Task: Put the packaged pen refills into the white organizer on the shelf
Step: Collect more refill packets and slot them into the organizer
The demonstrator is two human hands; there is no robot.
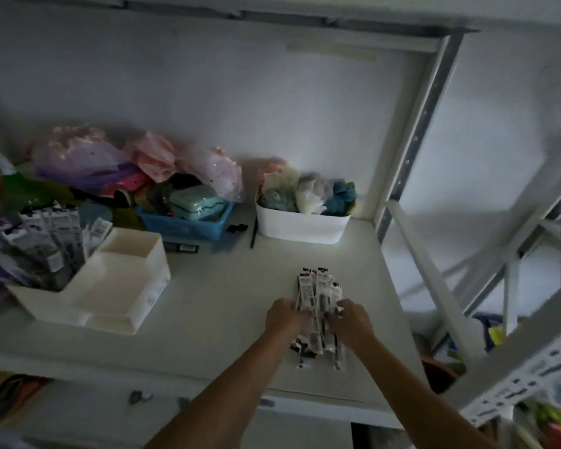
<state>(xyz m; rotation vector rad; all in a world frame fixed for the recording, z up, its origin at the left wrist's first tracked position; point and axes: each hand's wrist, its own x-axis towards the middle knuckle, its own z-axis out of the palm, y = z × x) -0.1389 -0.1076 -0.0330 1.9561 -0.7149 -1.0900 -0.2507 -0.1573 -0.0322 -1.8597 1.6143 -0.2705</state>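
Note:
A pile of packaged pen refills [318,293] in black-and-white sleeves lies on the white shelf [227,306], right of centre. My left hand [284,317] presses against the pile's left side and my right hand [353,322] against its right side, fingers curled around the packs. The white organizer [117,286] stands at the left of the shelf. Its tall rear-left compartment holds several refill packs [42,241] standing upright; its lower front compartments show nothing inside.
A blue basket [188,222] of mixed items and a white tub [302,225] of cloth-like pieces stand at the back. Coloured plastic bags [88,157] are heaped at the back left. A dark pen [253,236] lies between the containers. A metal upright [412,150] frames the right side.

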